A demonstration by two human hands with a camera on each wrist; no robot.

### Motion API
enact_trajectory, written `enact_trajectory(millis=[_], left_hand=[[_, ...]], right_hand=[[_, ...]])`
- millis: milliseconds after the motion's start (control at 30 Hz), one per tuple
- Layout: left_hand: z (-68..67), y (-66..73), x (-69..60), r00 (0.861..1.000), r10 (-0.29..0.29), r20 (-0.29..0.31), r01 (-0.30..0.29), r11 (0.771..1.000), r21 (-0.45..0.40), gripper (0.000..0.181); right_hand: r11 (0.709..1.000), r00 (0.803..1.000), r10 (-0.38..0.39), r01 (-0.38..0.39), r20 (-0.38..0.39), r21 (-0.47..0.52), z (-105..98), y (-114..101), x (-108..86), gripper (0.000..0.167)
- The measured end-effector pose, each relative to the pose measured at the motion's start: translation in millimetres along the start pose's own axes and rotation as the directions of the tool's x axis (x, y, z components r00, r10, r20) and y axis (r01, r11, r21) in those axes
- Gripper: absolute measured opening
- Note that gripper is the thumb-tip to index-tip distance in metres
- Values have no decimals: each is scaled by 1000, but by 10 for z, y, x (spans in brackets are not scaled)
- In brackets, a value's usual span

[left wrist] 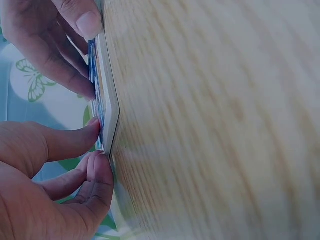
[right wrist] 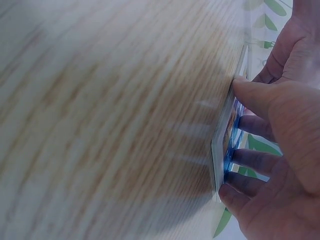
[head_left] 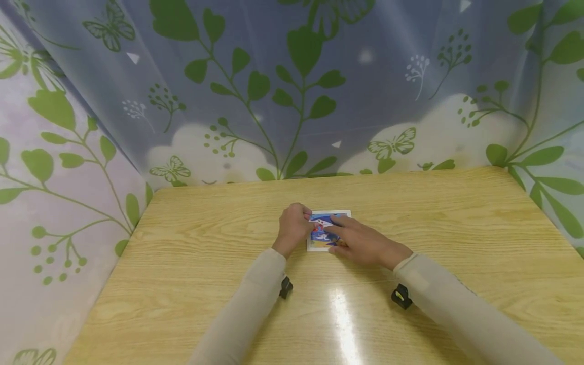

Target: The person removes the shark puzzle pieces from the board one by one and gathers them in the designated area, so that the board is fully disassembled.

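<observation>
A small flat picture board (head_left: 322,245) with a white border and a blue, red and yellow picture lies on the wooden table. At its left edge, my left hand (head_left: 294,226) pinches it, with the thumb (left wrist: 82,140) on the picture and the curled fingers (left wrist: 100,182) against the side. My right hand (head_left: 365,242) rests over the right part, fingers spread on the picture and thumb (right wrist: 252,95) at the near border. In the right wrist view, the board (right wrist: 217,152) appears edge-on, thin and low. The hands hide part of the picture.
The wood-grain table (head_left: 191,284) extends around the board on all sides. Behind it hangs a blue curtain (head_left: 365,101) with green leaves and butterflies; a similar pale cloth (head_left: 27,203) covers the left side. A small black wrist device (head_left: 401,296) sits under the right sleeve.
</observation>
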State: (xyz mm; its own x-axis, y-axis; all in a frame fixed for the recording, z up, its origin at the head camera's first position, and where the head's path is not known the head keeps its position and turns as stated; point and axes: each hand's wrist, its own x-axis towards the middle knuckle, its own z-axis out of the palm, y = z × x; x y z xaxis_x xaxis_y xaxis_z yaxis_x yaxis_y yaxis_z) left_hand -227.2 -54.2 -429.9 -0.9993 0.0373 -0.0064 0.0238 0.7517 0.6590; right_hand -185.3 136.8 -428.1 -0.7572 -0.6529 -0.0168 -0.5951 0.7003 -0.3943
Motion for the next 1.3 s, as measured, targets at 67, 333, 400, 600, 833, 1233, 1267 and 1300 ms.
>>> enact_trajectory(millis=[67,333,400,600,833,1233,1267,1300], left_hand=[[2,0,5,1000,2,-3,-2,1000,-6,27],[0,7,5,1000,5,-25,-5,1000,-16,32],[0,7,6,1000,5,-31,-6,1000,-17,32],[-4,19,7,999,-5,-39,4,1000,-27,32],[-7,15,9,999,-23,-38,22,999,-44,29],[-7,22,5,997,-51,-61,42,990,-137,15],[-6,20,5,997,-56,-60,46,988,-149,15],[-6,19,5,997,-61,-57,51,986,-161,14]], right_hand=[[1000,1000,2,-2,-1,0,-2,0,-3,53],[1000,1000,-8,8,-11,-7,3,7,-3,52],[1000,1000,-7,7,-11,-5,2,9,-4,52],[1000,1000,-11,11,-15,-8,8,13,-1,52],[1000,1000,-3,3,-11,-5,8,8,-3,51],[1000,1000,-1,1,-8,-8,5,-2,-5,51],[1000,1000,-1,1,-9,-7,4,-4,-5,51],[1000,1000,-1,1,-9,-6,4,-5,-4,51]])
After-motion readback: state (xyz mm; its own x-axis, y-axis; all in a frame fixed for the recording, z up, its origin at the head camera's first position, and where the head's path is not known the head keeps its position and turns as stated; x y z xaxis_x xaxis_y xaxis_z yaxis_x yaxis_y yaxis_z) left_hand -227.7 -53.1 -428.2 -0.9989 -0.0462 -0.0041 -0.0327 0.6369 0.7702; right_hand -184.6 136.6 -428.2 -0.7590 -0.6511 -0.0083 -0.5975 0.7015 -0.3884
